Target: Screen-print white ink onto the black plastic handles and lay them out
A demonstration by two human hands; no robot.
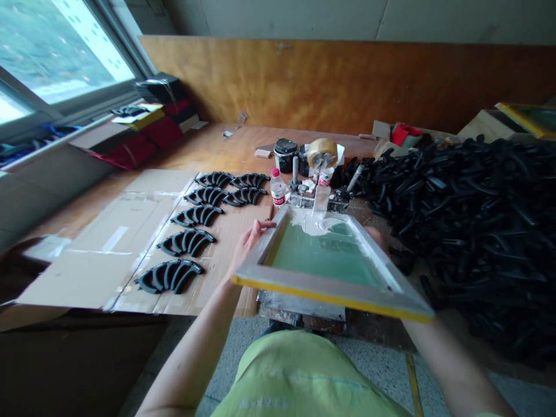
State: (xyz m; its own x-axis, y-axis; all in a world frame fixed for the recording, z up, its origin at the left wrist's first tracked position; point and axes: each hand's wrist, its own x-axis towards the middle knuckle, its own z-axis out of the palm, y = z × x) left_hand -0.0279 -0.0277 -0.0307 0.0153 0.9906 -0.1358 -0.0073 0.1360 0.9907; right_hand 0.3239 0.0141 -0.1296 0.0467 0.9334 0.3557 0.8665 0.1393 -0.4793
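Observation:
I hold a screen-printing frame (304,285) tilted up above the bench, its green mesh (325,255) facing me and white ink pooled at the far end. My left hand (248,242) grips the frame's left side, fingers curled over the rail. My right hand (377,237) is mostly hidden behind the frame's right side; only a bit of it shows. Under the frame lies a stained metal base plate (299,306).
Groups of black curved plastic parts (186,242) lie in rows on flattened cardboard (108,243) to the left. A large heap of the same black parts (473,220) fills the right. Behind the frame stand a small bottle (277,188), ink jars (285,154) and a tape roll (322,152).

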